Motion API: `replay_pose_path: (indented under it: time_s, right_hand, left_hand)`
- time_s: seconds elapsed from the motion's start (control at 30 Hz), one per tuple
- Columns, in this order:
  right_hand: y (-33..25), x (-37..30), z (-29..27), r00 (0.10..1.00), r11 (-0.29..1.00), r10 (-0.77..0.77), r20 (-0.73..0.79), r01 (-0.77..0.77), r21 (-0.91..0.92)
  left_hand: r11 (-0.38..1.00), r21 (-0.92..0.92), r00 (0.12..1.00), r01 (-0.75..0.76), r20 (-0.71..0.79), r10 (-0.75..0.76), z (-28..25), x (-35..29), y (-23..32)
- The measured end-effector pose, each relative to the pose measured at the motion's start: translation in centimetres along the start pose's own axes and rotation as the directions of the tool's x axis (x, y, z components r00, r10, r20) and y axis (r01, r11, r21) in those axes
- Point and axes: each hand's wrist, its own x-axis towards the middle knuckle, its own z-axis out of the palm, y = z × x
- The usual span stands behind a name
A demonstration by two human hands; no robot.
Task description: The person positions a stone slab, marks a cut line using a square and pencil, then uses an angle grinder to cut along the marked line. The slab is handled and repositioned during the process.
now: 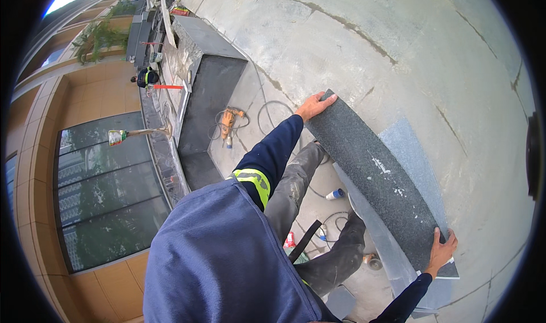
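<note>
A long dark grey stone slab (375, 169) with a speckled face and white scuffs lies across in front of my legs. My left hand (314, 106) grips its far upper end, thumb on the face and fingers round the edge. My right hand (442, 249) grips the lower end, thumb on top; its other fingers are partly hidden by the slab's edge. Under and beside it are lighter grey slabs (418, 158), another showing its pale edge (369, 220) near my knees. Whether the held slab rests on them, I cannot tell.
An orange power tool (227, 121) with a coiled cable lies left on the concrete, near a dark stone-clad block (219, 81). A blue-and-white plug (334, 194) and an angle grinder (372, 261) lie by my legs. A person (147, 77) crouches far left along the building.
</note>
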Motion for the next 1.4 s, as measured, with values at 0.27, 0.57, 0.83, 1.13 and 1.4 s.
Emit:
replay_pose_path:
  time_s: [0.27,0.57,0.83,1.13,1.4]
  right_hand:
    - [-11.1,0.0,-1.1,0.962,0.949,-0.273,0.027,0.264,0.175]
    - [-21.1,4.9,-3.6,0.898,0.907,-0.377,0.228,0.307,0.288]
    - [-15.8,3.1,-6.6,0.912,0.967,-0.186,0.367,0.103,0.234]
    - [-24.1,-3.1,-19.7,0.957,0.942,-0.273,0.103,0.244,0.232]
    - [-51.9,-11.4,-40.8,0.959,0.960,-0.272,0.081,0.265,0.090]
  left_hand:
    - [0.220,-0.944,0.949,0.246,0.188,-0.254,6.9,-11.8,-4.3]
    - [-0.127,-0.944,0.925,0.306,0.326,-0.197,12.2,-11.9,-1.5]
    - [-0.160,-0.957,0.960,0.243,0.261,-0.100,3.3,-21.3,6.5]
    - [-0.284,-0.958,0.991,0.033,0.069,-0.117,-13.7,-31.4,12.7]
    - [-0.419,-0.899,0.989,-0.128,-0.145,0.010,-39.2,-31.6,11.0]
